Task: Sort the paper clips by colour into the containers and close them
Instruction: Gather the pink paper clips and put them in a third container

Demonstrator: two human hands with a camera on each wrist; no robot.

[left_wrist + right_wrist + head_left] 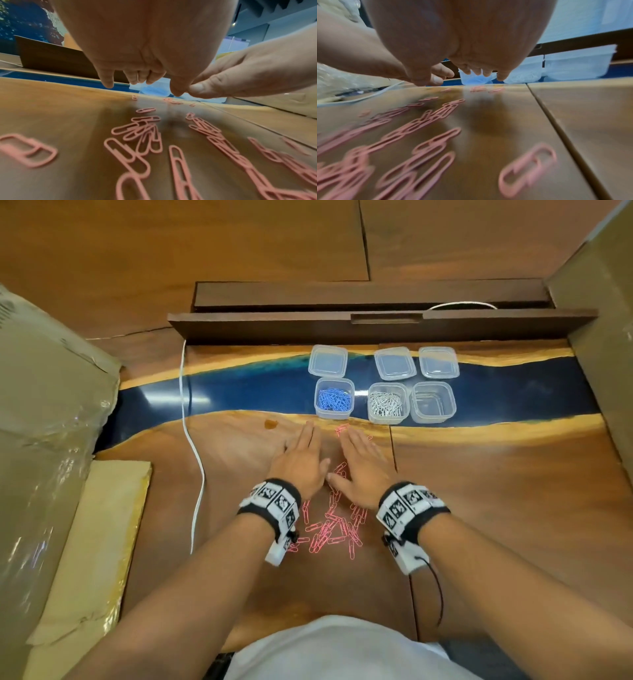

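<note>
Pink paper clips [334, 527] lie scattered on the wooden table, mostly under and behind my wrists, with a few [342, 429] near my fingertips. Both hands lie flat, palm down, fingers straight, side by side over the clips: left hand [301, 457], right hand [363, 462]. The thumbs nearly meet. Beyond them stand three clear containers: one with blue clips [334, 398], one with white clips [388, 402], one with no clips in it [433, 402]. Three lids [328, 360] lie behind them. In the wrist views, blurred pink clips [145, 129] [436, 116] lie beneath each palm.
A white cable [191, 440] runs down the table left of my hands. Cardboard boxes stand at the left [44, 412] and right [603, 313]. A dark wooden tray [376, 320] sits behind the lids. A seam [394, 453] splits the tabletop just right of my right hand.
</note>
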